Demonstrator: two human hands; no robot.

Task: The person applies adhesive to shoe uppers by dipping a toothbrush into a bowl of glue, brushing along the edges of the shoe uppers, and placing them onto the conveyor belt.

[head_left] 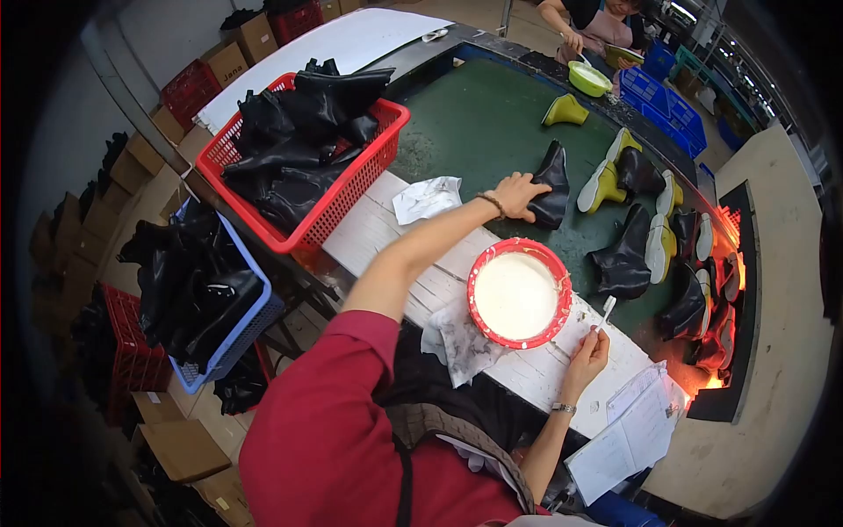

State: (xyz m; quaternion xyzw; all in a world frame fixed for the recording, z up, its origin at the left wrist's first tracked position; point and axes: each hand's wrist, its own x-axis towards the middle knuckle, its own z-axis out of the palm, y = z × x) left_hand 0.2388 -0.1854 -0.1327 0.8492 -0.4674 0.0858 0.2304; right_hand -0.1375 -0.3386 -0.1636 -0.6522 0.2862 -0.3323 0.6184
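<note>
My left hand reaches across to a black boot upper on the green conveyor belt, its fingers gripping the near side. My right hand holds a small white brush with its head pointing up, above the edge of the white board. Between my hands a red bowl of creamy white liquid stands on the board. Another black boot upper lies on the belt, beside a pale sole. More uppers and yellow-green soles sit to the right.
Black uppers fill a red basket and a blue basket at left. Crumpled cloths lie near the bowl. Papers hang over the front right edge. A glowing heater opening is at right. A co-worker works across the belt.
</note>
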